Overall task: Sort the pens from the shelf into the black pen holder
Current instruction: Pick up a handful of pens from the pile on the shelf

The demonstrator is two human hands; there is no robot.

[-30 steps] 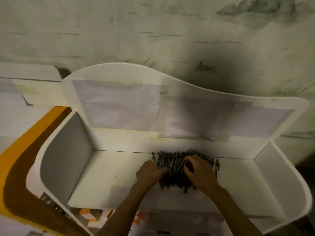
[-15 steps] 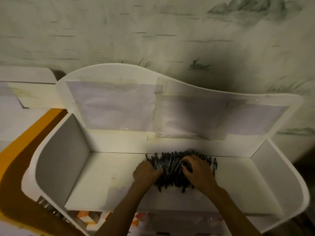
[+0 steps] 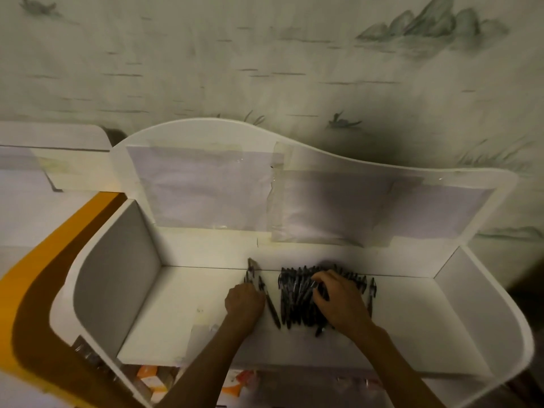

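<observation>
Pens (image 3: 297, 298) lie lengthwise front-to-back on shelf (image 3: 164, 319).

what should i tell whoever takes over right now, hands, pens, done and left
Left hand: on the shelf, fingers curled at a few pens lying apart to the left of the pile; whether it grips one cannot be told.
Right hand: resting on the pen pile, fingers curled into the pens.
Pens: all on the shelf floor, near the back wall, most in one heap.
Holder: not in view.
Done: nothing shown as sorted yet.
Left: gather the pens and move them all into the black holder, once found.
</observation>
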